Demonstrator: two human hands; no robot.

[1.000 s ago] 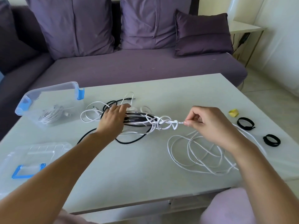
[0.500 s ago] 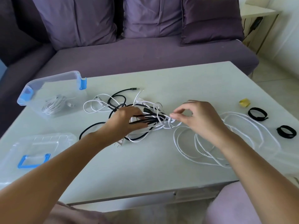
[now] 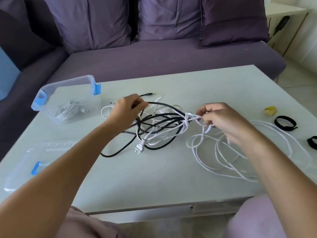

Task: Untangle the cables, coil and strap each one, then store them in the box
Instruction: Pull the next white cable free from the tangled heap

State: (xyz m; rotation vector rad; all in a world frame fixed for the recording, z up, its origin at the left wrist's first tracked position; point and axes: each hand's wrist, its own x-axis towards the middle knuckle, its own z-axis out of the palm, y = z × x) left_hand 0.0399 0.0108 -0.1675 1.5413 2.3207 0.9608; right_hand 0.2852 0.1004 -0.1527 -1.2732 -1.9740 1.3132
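A tangle of black and white cables [image 3: 159,127] lies mid-table, with a white two-pin plug [image 3: 139,148] at its near edge. My left hand [image 3: 127,110] pinches a black cable [image 3: 164,105] and lifts it off the heap. My right hand [image 3: 221,120] pinches the white cable at a knot [image 3: 187,118] just right of the heap. Loose white cable loops [image 3: 223,157] spread under my right wrist. The clear box with blue clips [image 3: 51,93] stands at the back left, a coiled white cable [image 3: 68,111] inside it.
The box's clear lid [image 3: 25,162] with a blue clip lies at the near left. Two black straps [image 3: 284,123] [image 3: 312,142] and a yellow strap [image 3: 270,110] rest near the right edge. A purple sofa [image 3: 171,59] runs behind the table.
My left hand has gone from pressing on the heap to pinching a black cable and raising it leftward. My right hand first moved in to the knot, and now holds it further right.
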